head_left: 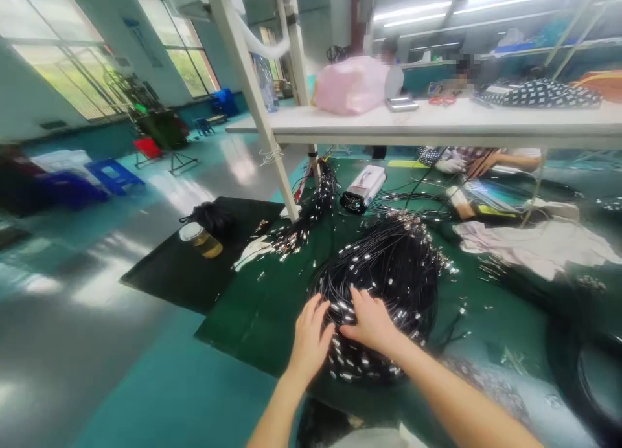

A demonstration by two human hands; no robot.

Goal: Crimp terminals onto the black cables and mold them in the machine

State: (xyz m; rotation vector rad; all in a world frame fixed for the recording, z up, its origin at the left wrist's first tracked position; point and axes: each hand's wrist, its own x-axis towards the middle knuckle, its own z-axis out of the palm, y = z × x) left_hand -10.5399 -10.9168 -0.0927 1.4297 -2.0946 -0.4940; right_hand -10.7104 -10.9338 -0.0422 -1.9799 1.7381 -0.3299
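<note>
A big tangled heap of thin black cables with small silver tips (389,273) lies on the dark green table mat (262,305). Both my hands rest on the heap's near edge. My left hand (311,338) has its fingers spread and curled down into the cables. Just to its right, my right hand (372,318) lies palm down with fingers pressed into the same cables. Neither hand has lifted a cable clear of the heap. A second bundle of the same cables (311,215) runs toward the white frame post.
A white shelf (437,121) on slanted white posts (257,105) spans the table, carrying a pink bag (352,85). A jar of yellowish liquid (201,239) stands at left. A white and black device (363,189) and a pale cloth (534,244) lie beyond. Another person's hands (466,166) work opposite.
</note>
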